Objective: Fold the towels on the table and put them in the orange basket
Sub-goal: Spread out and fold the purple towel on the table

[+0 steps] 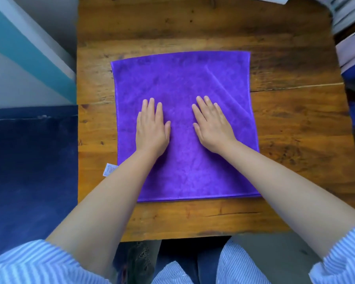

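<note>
Purple towel [184, 83] flat, squarish, edges table-aligned

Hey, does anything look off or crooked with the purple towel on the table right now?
Mostly fine. The purple towel lies spread flat under both flat hands, left hand and right hand. One diagonal crease runs across its right side, and a white care tag sticks out at its near-left corner.
</note>
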Motion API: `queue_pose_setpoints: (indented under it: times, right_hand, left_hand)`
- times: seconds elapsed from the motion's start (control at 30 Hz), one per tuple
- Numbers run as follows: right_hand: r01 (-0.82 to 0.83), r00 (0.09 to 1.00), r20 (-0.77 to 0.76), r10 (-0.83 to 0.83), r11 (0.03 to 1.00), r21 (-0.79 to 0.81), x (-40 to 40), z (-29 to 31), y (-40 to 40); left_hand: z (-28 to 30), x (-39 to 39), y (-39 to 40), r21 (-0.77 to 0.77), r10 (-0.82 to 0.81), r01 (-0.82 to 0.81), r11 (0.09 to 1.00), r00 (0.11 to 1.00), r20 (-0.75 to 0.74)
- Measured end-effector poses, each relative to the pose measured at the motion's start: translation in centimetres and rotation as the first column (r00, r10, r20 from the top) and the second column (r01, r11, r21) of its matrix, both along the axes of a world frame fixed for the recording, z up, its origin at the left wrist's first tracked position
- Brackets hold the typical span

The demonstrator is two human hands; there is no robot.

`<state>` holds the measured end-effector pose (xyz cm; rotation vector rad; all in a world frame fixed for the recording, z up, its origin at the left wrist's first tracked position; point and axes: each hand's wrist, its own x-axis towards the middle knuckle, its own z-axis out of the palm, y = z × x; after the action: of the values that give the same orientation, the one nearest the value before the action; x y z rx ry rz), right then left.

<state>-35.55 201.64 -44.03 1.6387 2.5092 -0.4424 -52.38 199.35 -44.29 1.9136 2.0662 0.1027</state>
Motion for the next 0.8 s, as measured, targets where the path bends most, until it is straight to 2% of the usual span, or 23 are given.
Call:
queue_pose_setpoints:
  times: [0.1, 0.33, 0.4, 0.47, 0.53, 0.7, 0.8]
  right_hand:
    - [-0.042, 0.999, 0.002, 0.042, 0.999, -0.023, 1.1, -0.3, 1.6]
    - [0.06, 0.998, 0.017, -0.06, 0.997, -0.039, 5.6, 0.4, 3.3]
    - [0.119, 0.989, -0.075, -0.124, 0.99, -0.073, 5.8, 1.0, 3.6]
    - [0.213, 0.939, -0.256, -0.23, 0.973, -0.093, 6.0, 1.6, 3.6]
    - [0.363, 0.866, -0.356, -0.35, 0.931, -0.032, 6.4, 2.2, 4.2]
    - [0.677, 0.711, -0.273, -0.648, 0.736, 0.016, 6.7, 2.7, 10.0]
    - [0.77, 0.62, -0.26, -0.74, 0.638, 0.018, 6.4, 2.7, 13.1]
  left_hand:
    - [-1.1, -0.6, 0.3, -0.037, 0.039, -0.041, 0.998, 0.998, -0.042]
    - [-1.1, -0.8, -0.1, -0.044, 0.058, -0.06, 0.997, 0.997, -0.041]
    - [-1.0, -0.8, -0.1, -0.051, 0.066, -0.068, 0.996, 0.997, -0.041]
    - [-0.9, -0.7, 0.0, -0.055, 0.077, -0.079, 0.995, 0.996, -0.042]
    - [-0.7, -0.6, 0.2, -0.059, 0.083, -0.085, 0.995, 0.996, -0.042]
    - [-0.5, -0.6, 0.5, -0.069, 0.076, -0.079, 0.994, 0.996, -0.043]
    - [-0.4, -0.8, 0.8, -0.076, 0.056, -0.06, 0.995, 0.997, -0.049]
